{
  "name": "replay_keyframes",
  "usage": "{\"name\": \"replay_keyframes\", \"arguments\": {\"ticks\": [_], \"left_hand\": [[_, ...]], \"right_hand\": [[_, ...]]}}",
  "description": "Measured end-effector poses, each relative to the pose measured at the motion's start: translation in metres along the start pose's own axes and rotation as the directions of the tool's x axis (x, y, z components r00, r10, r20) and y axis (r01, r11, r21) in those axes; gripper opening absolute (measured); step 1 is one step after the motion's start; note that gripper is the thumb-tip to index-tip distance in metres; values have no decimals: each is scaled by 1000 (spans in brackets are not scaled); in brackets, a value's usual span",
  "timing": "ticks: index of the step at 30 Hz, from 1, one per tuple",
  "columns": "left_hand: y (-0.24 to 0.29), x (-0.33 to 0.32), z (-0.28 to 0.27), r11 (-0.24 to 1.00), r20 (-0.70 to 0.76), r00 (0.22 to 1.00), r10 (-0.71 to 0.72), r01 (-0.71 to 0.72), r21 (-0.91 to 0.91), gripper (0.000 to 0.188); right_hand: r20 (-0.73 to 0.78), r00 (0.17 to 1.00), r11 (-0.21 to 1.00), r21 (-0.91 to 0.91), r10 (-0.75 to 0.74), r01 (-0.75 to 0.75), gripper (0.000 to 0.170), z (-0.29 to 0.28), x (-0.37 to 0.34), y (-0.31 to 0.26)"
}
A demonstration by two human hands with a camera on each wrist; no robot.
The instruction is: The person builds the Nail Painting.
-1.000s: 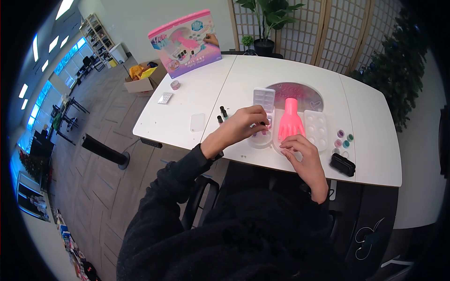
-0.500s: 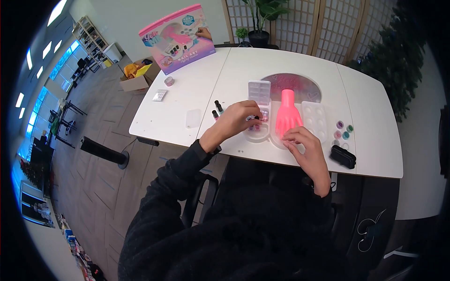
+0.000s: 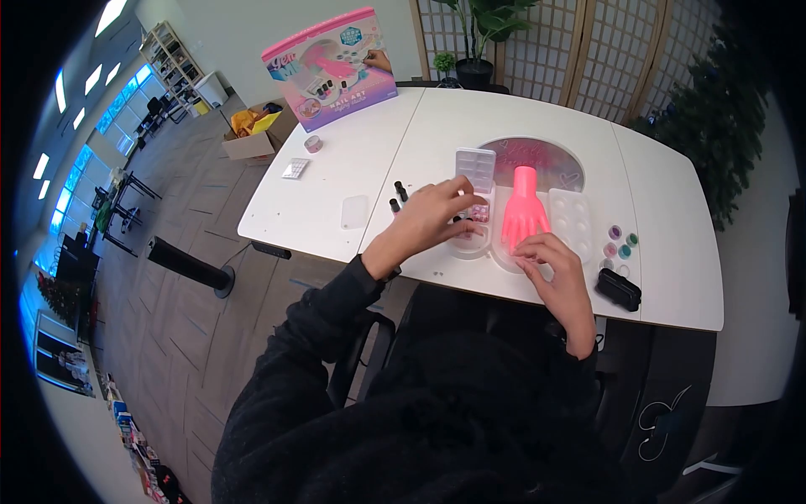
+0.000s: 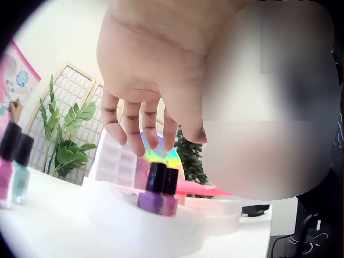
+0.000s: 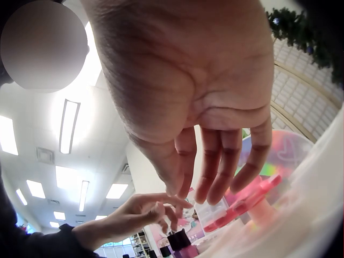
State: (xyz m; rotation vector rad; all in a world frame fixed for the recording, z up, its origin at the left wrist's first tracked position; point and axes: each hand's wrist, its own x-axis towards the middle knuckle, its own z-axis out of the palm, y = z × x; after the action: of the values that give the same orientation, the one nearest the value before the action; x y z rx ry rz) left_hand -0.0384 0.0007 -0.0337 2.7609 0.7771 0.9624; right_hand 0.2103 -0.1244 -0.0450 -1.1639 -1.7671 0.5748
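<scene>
As I watch through the head camera, my left hand [image 3: 430,218] hangs over the left end of the craft set, its fingers loosely bent and spread, the thumb standing apart from them. Beneath those fingers, the left wrist view shows me two purple bottles [image 4: 151,202] with black caps, upright and side by side in a round white holder [image 4: 126,226]; I see nothing gripped between thumb and fingers. My right hand [image 3: 554,267] sits at the fingertips of the pink model hand [image 3: 524,212], palm down with relaxed, drooping fingers, the thumb tip close to the index finger; I cannot tell whether it touches the pink plastic. That model hand lies between the holder and a white palette [image 3: 570,225] with round wells, its wrist end towards the shiny arched panel [image 3: 537,160]. Behind the holder I find a small case of pink pieces [image 3: 479,212], its compartmented lid [image 3: 476,168] raised. Two more bottles [image 3: 400,191] stand on the table [image 3: 311,202] beyond my left hand, while to the right little coloured pots [image 3: 624,251] cluster near a black case [image 3: 618,290].
</scene>
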Motion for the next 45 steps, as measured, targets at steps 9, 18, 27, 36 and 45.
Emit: {"name": "replay_keyframes", "arguments": {"ticks": [9,18,27,36,45], "left_hand": [[-56,-20,-60,924,-179,918,-355,373,82,13],[-71,-50,-50,868,-48,871,-489,491,70,25],[-80,-39,-45,885,4,896,-444,437,160,15],[-109,-39,-50,927,-99,923,-372,374,-1,24],[-6,-5,-61,917,-122,957,-262,207,-342,30]], "right_hand": [[-22,1000,999,-44,20,-21,12,-5,-3,-2],[0,1000,1000,-20,25,-25,15,-6,-3,-7],[8,999,999,-10,40,-40,16,-8,-4,-8],[4,999,999,-15,34,-34,15,-10,-4,-5],[12,999,998,-35,51,-50,14,-9,-4,-2]]}}
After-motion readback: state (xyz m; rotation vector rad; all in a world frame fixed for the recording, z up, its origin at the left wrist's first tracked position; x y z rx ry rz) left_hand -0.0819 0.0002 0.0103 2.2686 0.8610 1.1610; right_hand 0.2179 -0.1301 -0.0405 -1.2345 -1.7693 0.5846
